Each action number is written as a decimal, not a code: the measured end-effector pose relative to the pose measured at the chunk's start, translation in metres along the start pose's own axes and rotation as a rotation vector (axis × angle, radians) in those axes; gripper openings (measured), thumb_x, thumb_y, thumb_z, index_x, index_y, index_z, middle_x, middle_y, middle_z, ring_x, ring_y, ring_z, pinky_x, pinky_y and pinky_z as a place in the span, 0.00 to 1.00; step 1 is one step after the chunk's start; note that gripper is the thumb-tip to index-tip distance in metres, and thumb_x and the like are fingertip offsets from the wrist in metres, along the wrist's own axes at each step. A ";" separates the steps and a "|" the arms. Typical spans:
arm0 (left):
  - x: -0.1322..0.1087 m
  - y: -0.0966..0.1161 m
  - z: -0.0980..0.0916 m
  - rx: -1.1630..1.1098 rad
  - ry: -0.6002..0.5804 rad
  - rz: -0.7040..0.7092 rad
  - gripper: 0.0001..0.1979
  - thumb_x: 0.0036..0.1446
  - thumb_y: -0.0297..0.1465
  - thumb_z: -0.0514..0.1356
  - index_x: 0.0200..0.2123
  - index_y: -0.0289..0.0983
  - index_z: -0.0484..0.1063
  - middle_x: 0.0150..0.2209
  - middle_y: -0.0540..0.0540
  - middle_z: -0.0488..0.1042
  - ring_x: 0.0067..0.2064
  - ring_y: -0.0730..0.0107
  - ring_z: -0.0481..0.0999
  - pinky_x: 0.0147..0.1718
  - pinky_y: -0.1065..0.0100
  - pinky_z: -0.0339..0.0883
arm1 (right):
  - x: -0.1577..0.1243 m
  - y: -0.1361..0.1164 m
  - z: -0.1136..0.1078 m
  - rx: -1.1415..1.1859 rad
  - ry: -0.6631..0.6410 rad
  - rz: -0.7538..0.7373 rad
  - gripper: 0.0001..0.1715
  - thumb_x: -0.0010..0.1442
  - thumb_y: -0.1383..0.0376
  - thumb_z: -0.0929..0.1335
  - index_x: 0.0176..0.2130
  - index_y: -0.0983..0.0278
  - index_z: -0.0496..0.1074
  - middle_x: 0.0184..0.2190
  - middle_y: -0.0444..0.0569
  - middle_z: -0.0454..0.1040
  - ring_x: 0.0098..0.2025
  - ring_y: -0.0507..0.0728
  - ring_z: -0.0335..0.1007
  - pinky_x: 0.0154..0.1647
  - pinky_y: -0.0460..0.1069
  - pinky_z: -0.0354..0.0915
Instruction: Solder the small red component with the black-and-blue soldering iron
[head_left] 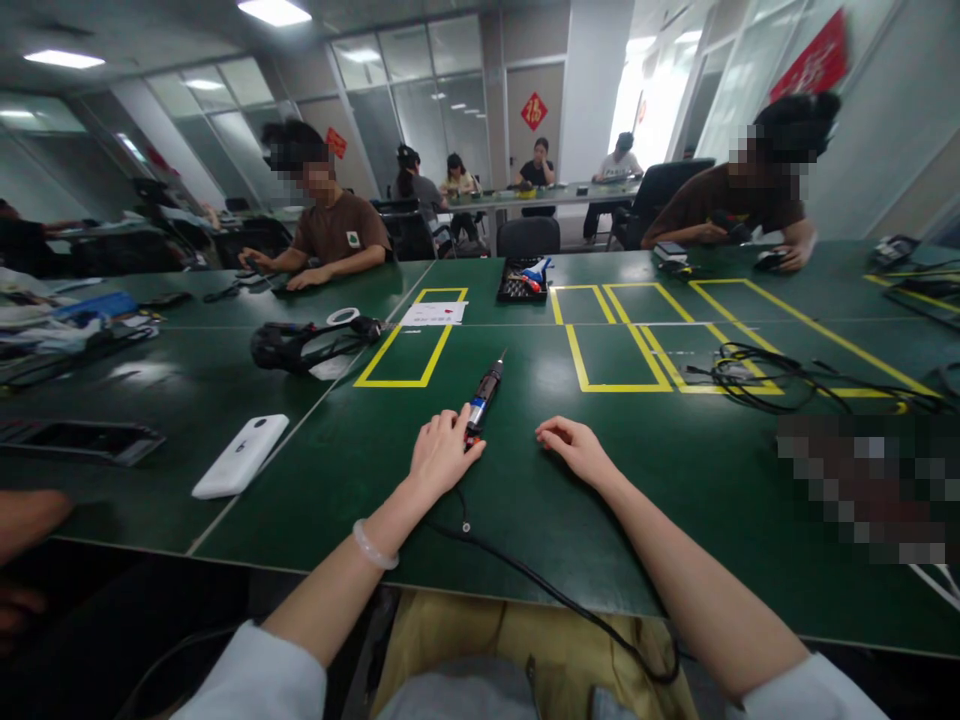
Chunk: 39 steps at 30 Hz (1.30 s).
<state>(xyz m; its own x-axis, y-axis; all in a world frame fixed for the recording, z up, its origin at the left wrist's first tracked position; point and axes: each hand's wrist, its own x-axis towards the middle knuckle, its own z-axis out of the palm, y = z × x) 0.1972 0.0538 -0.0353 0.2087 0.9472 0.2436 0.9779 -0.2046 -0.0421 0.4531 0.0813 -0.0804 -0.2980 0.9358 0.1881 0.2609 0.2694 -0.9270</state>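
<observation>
On the green table, a pen-shaped electric screwdriver (487, 386) with a blue and silver body points away from me, its thin bit at the far end. My left hand (444, 455) is closed loosely round its rear end, thumb and index finger on either side of a red part. A black cable (525, 570) runs from near that hand over the table edge towards my lap. To the right, my right hand (577, 448) rests on the table with its fingers curled in, apart from the screwdriver, and no object shows in it.
Yellow tape outlines (622, 388) mark the table. Beyond are a black tray (523, 280) with tools and a white paper (435, 314). A white power bank-like block (241, 457) and a black strapped device (300, 345) lie left; coiled black cables (739, 375) lie right. Other people sit around.
</observation>
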 end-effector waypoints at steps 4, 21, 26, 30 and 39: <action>-0.012 -0.066 -0.003 0.075 -0.062 -0.120 0.33 0.61 0.48 0.46 0.63 0.36 0.56 0.50 0.36 0.67 0.47 0.53 0.68 0.45 0.59 0.60 | -0.002 -0.002 0.002 -0.043 -0.030 -0.005 0.12 0.60 0.60 0.64 0.37 0.64 0.74 0.32 0.47 0.76 0.32 0.54 0.72 0.37 0.49 0.66; -0.035 -0.233 -0.010 0.217 -0.074 -0.461 0.31 0.59 0.47 0.45 0.59 0.33 0.60 0.53 0.30 0.65 0.53 0.41 0.66 0.49 0.50 0.59 | -0.004 -0.011 0.003 -0.076 -0.069 -0.017 0.11 0.60 0.62 0.63 0.36 0.64 0.73 0.31 0.47 0.76 0.33 0.53 0.71 0.36 0.47 0.64; -0.039 -0.206 -0.018 0.240 -0.028 -0.483 0.22 0.59 0.39 0.47 0.50 0.32 0.66 0.48 0.32 0.67 0.45 0.50 0.71 0.38 0.59 0.64 | -0.003 -0.012 0.003 -0.072 -0.071 -0.012 0.11 0.60 0.63 0.63 0.36 0.65 0.74 0.31 0.47 0.76 0.33 0.53 0.71 0.36 0.47 0.64; -0.028 -0.192 -0.027 0.161 0.004 -0.585 0.21 0.61 0.41 0.45 0.46 0.33 0.68 0.44 0.34 0.71 0.42 0.50 0.73 0.35 0.58 0.65 | -0.004 -0.016 0.003 -0.060 -0.077 -0.006 0.11 0.60 0.62 0.63 0.36 0.65 0.73 0.31 0.47 0.76 0.32 0.53 0.71 0.36 0.47 0.64; 0.030 -0.038 -0.019 -1.014 -0.119 -0.148 0.16 0.57 0.42 0.54 0.40 0.35 0.69 0.33 0.46 0.74 0.34 0.70 0.74 0.38 0.66 0.67 | -0.003 -0.017 0.004 0.041 -0.081 0.007 0.13 0.60 0.59 0.65 0.38 0.65 0.73 0.31 0.48 0.76 0.32 0.53 0.70 0.37 0.49 0.65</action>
<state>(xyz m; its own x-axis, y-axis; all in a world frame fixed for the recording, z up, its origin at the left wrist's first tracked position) 0.1664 0.0849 -0.0076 0.1401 0.9869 0.0802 0.5373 -0.1437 0.8311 0.4457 0.0731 -0.0664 -0.3703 0.9157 0.1559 0.2263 0.2518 -0.9410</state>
